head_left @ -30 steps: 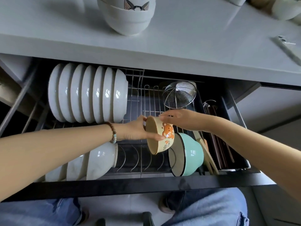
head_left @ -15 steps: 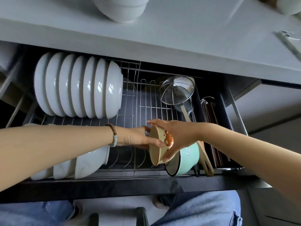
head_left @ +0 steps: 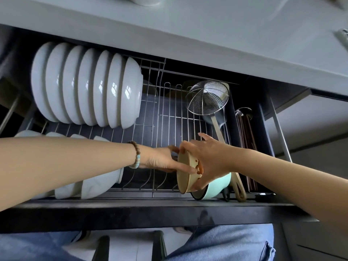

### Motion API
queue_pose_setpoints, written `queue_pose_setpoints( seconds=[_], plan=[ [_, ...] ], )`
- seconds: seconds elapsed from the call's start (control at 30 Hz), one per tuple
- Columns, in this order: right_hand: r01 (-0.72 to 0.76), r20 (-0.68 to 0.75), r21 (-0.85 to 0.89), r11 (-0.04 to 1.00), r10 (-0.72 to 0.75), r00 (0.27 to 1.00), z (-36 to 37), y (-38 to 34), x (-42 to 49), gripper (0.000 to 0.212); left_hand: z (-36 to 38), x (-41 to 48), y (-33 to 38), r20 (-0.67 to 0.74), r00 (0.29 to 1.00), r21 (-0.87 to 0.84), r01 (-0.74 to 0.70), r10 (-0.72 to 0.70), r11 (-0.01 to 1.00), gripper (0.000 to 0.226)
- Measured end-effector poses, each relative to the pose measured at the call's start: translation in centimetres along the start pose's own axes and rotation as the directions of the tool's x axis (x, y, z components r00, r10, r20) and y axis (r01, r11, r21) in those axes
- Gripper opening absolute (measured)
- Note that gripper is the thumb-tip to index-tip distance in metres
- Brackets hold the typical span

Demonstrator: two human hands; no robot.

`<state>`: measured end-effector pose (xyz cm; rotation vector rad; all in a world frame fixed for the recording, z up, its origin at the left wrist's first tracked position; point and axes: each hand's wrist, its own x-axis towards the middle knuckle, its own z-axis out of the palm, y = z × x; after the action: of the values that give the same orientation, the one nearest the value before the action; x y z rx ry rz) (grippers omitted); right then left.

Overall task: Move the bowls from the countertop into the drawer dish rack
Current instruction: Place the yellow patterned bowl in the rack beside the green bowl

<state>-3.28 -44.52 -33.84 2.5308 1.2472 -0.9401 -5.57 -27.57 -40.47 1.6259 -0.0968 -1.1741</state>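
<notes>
Beige ceramic bowl (head_left: 185, 173), small, with an orange motif on its side: held on edge over the front row of the drawer dish rack (head_left: 165, 117), touching the mint-green bowl (head_left: 212, 189) already slotted to its right. Left hand (head_left: 162, 161): fingers reach along the near side of the rim, thumb on top, pinching it. Right hand (head_left: 211, 161): fingers spread over the outer wall, thumb at the upper rim. Step in hand, by judgement: seating this bowl between the wire tines. Next move likely calls for easing it down until a tine catches the rim, then letting go one hand at a time (a tilt could knock the green neighbour). White bowls (head_left: 86, 87) fill the back row; more stand front left under the forearm. Hidden or unclear: the bowl's foot and the tines beneath it, so whether it already rests cannot be told. Countertop (head_left: 188, 25) stock is cut off at the top edge; only one white base shows.
</notes>
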Motion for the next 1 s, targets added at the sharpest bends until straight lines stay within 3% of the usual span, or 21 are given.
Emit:
queue_pose_setpoints(
  seconds=[0.13,0.3,0.43,0.57,0.73,0.9,0.93,1.0],
  plan=[
    [0.026,0.020,-0.111,0.993,-0.024,1.000,0.3,0.2,0.0,0.110,0.4,0.1,-0.1,0.047,0.998,0.046,-0.052,0.050,0.998,0.096],
    [0.037,0.021,-0.140,0.989,-0.034,0.999,0.5,0.3,-0.1,0.109,0.5,-0.1,0.3,0.070,0.995,0.190,-0.078,0.065,0.979,0.052],
    [0.026,0.022,-0.133,0.991,-0.023,0.999,0.6,0.2,-0.1,0.113,0.8,0.1,0.0,0.009,0.992,0.226,-0.124,0.125,0.966,0.065],
    [0.011,0.013,-0.071,0.997,-0.010,1.000,0.7,0.1,-0.2,0.124,1.0,0.2,-0.5,0.042,0.987,0.238,-0.158,0.152,0.958,0.043],
    [-0.016,0.042,-0.097,0.995,0.020,0.999,0.9,-0.1,0.1,0.128,1.1,0.6,-0.7,0.017,0.985,0.275,-0.171,0.173,0.946,0.044],
    [-0.039,0.086,-0.118,0.992,0.049,0.995,0.7,-0.4,0.5,0.129,1.1,1.1,-1.0,0.002,0.991,0.280,-0.128,0.132,0.951,0.075],
    [-0.041,0.087,-0.123,0.992,0.052,0.995,0.7,-0.4,0.6,0.129,1.0,1.2,-1.1,0.002,0.993,0.293,-0.116,0.121,0.949,0.074],
    [-0.042,0.084,-0.133,0.990,0.053,0.995,0.6,-0.5,0.7,0.129,0.8,1.4,-1.1,0.020,0.995,0.313,-0.096,0.095,0.945,0.046]
  ],
)
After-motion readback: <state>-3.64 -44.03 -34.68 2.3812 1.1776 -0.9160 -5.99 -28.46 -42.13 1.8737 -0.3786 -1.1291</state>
